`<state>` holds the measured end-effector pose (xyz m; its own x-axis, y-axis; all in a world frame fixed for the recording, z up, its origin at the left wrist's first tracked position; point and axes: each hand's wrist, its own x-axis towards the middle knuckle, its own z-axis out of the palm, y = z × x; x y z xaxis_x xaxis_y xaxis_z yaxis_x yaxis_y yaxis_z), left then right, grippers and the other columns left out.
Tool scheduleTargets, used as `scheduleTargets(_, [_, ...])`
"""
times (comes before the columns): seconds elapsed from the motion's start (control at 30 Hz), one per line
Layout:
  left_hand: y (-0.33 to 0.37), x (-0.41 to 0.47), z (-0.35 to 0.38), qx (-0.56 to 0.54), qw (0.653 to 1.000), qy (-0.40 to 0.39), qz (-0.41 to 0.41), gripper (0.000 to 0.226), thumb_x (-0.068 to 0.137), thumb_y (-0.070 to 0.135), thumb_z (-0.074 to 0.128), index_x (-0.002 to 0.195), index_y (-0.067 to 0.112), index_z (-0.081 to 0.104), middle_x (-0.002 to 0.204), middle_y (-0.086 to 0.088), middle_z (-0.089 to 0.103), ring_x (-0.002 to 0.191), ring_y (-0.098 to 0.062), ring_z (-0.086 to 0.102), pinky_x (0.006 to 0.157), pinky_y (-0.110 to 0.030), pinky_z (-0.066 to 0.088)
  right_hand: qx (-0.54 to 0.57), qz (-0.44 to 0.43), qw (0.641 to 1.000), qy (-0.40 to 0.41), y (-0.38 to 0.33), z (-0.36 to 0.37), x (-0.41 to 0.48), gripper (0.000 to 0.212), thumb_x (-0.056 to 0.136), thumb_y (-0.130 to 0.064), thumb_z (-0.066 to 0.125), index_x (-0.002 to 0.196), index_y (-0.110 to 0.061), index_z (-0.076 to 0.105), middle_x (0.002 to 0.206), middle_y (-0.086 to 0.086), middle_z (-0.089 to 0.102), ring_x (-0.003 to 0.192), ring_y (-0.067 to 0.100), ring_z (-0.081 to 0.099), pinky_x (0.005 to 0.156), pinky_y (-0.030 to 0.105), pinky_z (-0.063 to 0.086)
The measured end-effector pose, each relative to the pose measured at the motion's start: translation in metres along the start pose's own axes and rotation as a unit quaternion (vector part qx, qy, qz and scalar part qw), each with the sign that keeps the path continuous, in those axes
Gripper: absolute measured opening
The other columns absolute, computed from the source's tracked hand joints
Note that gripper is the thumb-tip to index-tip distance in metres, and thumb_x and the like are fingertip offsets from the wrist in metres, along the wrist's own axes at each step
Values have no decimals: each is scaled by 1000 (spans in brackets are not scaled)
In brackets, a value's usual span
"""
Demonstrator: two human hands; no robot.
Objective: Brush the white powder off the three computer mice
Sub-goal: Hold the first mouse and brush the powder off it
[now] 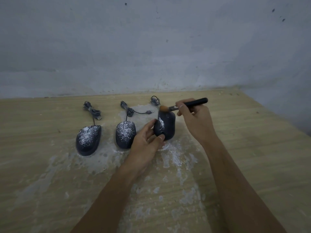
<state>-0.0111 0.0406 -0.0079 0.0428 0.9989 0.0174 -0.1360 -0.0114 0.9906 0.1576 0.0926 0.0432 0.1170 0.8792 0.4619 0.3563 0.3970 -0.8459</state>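
The pale wood-grain surface (50,182) lies nearest the viewer, smeared with white powder (171,153). The left hand (146,142) grips the dark, rounded plastic right mouse (168,125), thumb on its 6 o'clock end, powder along its left half. At its 9 o'clock, the matching middle mouse (125,134) and left mouse (88,140) lie dusted. The right hand (195,118) pinches a black-handled brush (197,102), whose tan bristles touch the held mouse's 12 o'clock end.

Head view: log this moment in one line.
left hand steadies right mouse | right hand holds brush on its far end | left mouse, middle mouse powdered
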Motion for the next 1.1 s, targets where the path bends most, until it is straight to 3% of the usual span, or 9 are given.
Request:
scheduleTargets(0.13, [-1, 2, 2, -18, 1000, 10, -1, 57, 94, -1, 60, 146, 18, 46, 132, -1, 65, 120, -20, 63, 102, -45, 52, 76, 17, 995, 68, -2, -7, 0, 15, 91, -21, 58, 78, -20, 65, 51, -18, 50, 47, 0, 44, 46, 12, 33])
scheduleTargets(0.23, [-2, 3, 3, -35, 999, 11, -5, 50, 95, -2, 58, 141, 14, 49, 124, 2, 70, 114, -17, 67, 98, -39, 55, 33, 1, 999, 22, -1, -6, -3, 14, 99, -19, 60, 88, -20, 67, 58, -15, 57, 52, -3, 51, 51, 10, 36])
scheduleTargets(0.33, [-4, 3, 1, -44, 999, 5, -5, 42, 94, -2, 59, 131, 17, 55, 114, 6, 75, 107, -16, 71, 89, -31, 58, 47, -5, 999, 26, -4, -5, -5, 14, 93, -22, 59, 80, -22, 64, 51, -16, 48, 45, 1, 40, 45, 14, 31])
scheduleTargets(0.53, [-7, 6, 1, -33, 999, 18, -5, 43, 92, 2, 64, 131, 20, 58, 120, 4, 73, 110, -17, 70, 96, -42, 55, -1, -67, 997, -42, -6, 0, -10, 14, 99, -28, 59, 91, -37, 66, 71, -2, 66, 64, 21, 60, 57, 34, 45])
scheduleTargets(0.63, [-9, 7, 0, -35, 999, 16, -9, 48, 91, 2, 66, 135, 17, 55, 118, 5, 74, 109, -15, 70, 91, -37, 57, 50, -50, 997, -20, -5, -1, -9, 12, 94, -27, 57, 85, -27, 65, 60, -12, 52, 54, 7, 44, 51, 21, 36])
scheduleTargets(0.7, [-7, 6, 0, -37, 999, 18, -10, 51, 91, 2, 66, 138, 14, 53, 118, 5, 73, 107, -14, 71, 85, -30, 58, 69, -48, 996, -11, -5, -2, -8, 12, 96, -27, 59, 88, -25, 67, 63, -14, 57, 58, 6, 50, 54, 19, 39])
scheduleTargets(0.8, [-6, 5, 2, -50, 998, 20, -12, 53, 90, 0, 66, 140, 12, 51, 121, 1, 72, 106, -15, 71, 80, -25, 58, 21, -60, 997, -51, -3, -1, -9, 11, 95, -31, 61, 88, -28, 69, 74, -7, 67, 67, 17, 61, 59, 29, 46])
scheduleTargets(0.9, [-5, 4, 2, -68, 997, 16, -18, 53, 90, -1, 66, 139, 13, 51, 117, 2, 73, 105, -16, 72, 78, -24, 58, 53, -55, 996, -37, -6, -3, -10, 13, 88, -28, 59, 77, -26, 66, 61, -8, 54, 56, 12, 47, 52, 25, 38])
scheduleTargets(1.1, [-2, 4, 1, -94, 995, 18, -19, 43, 90, -2, 65, 130, 13, 59, 114, 0, 74, 105, -17, 72, 83, -28, 59, 26, -68, 995, -74, -7, -6, -12, 13, 88, -22, 58, 77, -20, 66, 65, 6, 58, 57, 18, 51, 54, 32, 40])
